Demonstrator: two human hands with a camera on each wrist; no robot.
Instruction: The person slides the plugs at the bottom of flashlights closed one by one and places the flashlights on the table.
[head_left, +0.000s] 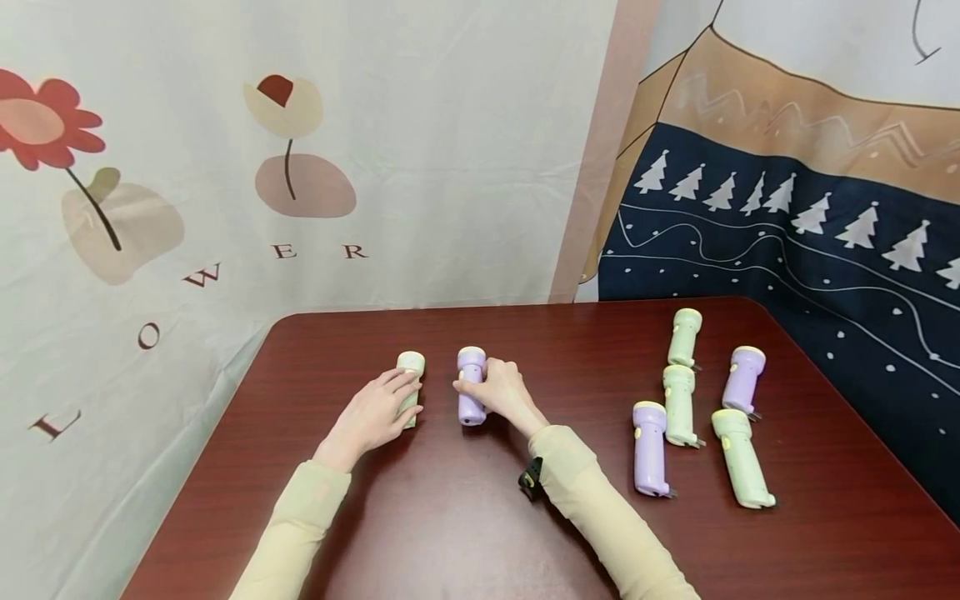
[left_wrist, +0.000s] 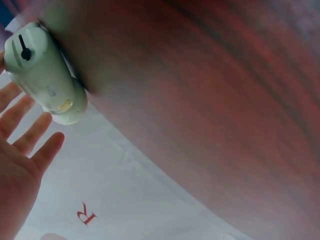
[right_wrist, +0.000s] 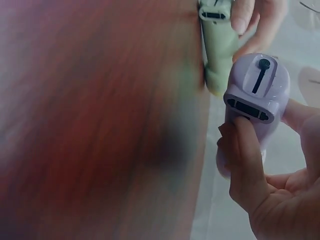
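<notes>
A purple flashlight (head_left: 471, 410) is held in my right hand (head_left: 504, 390), thumb across one side and fingers on the other. Its end with a black slot and a small slider faces the camera in the right wrist view. To its left, a pale green flashlight (head_left: 410, 362) lies on the table, partly covered by my left hand (head_left: 371, 417). The left fingers stretch across and touch it. In the left wrist view, these fingers (left_wrist: 30, 130) look fairly straight against the green body. No plug prongs show on either flashlight.
On the right of the brown table (head_left: 420, 533) lie more flashlights with metal prongs out at their near ends: purple ones (head_left: 649, 450) and several green ones (head_left: 742, 458). Printed curtains (head_left: 450, 167) hang behind and beside the table. A black wristband (head_left: 530, 479) is on the right wrist.
</notes>
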